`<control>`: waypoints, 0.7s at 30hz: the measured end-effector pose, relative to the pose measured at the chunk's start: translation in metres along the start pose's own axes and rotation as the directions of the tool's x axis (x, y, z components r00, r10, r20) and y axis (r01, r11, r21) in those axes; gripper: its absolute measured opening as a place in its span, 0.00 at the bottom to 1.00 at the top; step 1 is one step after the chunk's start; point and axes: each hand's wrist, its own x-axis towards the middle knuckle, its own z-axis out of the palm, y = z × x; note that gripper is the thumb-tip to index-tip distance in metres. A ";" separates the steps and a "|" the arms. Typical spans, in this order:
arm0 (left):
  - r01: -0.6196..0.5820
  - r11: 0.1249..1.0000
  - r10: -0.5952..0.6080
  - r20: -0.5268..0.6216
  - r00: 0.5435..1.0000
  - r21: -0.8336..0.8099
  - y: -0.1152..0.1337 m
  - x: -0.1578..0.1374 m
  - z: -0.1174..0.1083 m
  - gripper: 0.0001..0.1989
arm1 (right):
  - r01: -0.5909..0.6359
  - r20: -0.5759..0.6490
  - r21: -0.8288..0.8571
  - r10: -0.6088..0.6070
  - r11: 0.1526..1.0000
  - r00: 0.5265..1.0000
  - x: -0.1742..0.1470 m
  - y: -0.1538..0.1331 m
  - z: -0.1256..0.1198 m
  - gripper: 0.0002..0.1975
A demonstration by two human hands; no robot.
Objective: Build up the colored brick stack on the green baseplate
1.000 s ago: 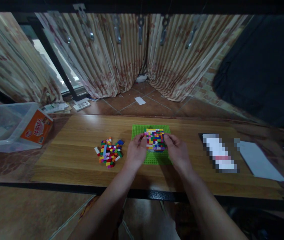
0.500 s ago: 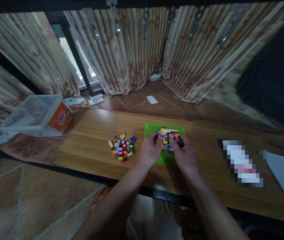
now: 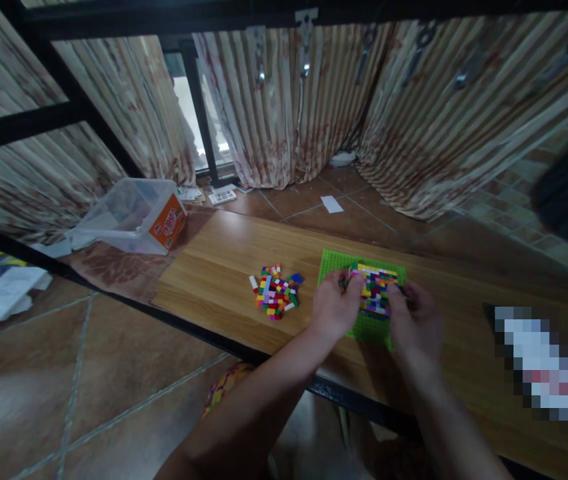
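Observation:
A block of many-coloured toy bricks (image 3: 378, 288) is over the green baseplate (image 3: 335, 260); whether it is pressed onto the studs or held just above them I cannot tell. My left hand (image 3: 337, 303) grips its left side, thumb on the near top and fingers bent around the edge. On the opposite side my right hand (image 3: 417, 320) holds the block the same way, its fingertips partly hidden. To the left of the baseplate lies a loose pile of small bricks (image 3: 277, 293) in mixed colours.
The wooden table (image 3: 204, 267) has a dark front edge. A clear plastic bin (image 3: 129, 217) with an orange label stands at its left end. A pixelated flat object (image 3: 544, 367) lies at the right. Striped curtains (image 3: 274, 113) hang behind, and papers (image 3: 333, 204) lie on the floor.
My view has swung to the left, so the table and hands appear further right. Both hands keep their hold on the brick block; the pile looks the same.

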 end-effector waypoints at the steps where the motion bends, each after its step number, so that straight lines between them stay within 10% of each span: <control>1: -0.020 1.000 0.020 -0.038 0.999 -0.015 0.001 0.002 -0.003 0.18 | 0.024 -0.082 -0.032 -0.027 0.999 0.996 -0.003 -0.005 -0.002 0.28; 6: -0.204 0.953 0.139 -0.276 0.951 -0.225 0.006 0.024 -0.035 0.15 | 0.309 0.107 0.042 -0.311 0.950 0.944 -0.035 -0.035 0.000 0.13; 9: -0.226 0.914 0.069 -0.420 0.905 -0.338 0.008 0.035 -0.063 0.13 | 0.511 0.395 0.145 -0.523 0.847 0.755 -0.058 -0.045 0.018 0.10; 12: -0.249 0.857 -0.021 -0.514 0.857 -0.451 0.010 0.039 -0.089 0.12 | 0.613 0.458 0.127 -0.594 0.780 0.661 -0.073 -0.048 0.041 0.10; 21: -0.211 0.681 -0.242 -0.488 0.839 -0.702 0.016 0.037 -0.121 0.10 | 0.666 0.515 -0.040 -0.556 0.745 0.653 -0.084 -0.045 0.080 0.11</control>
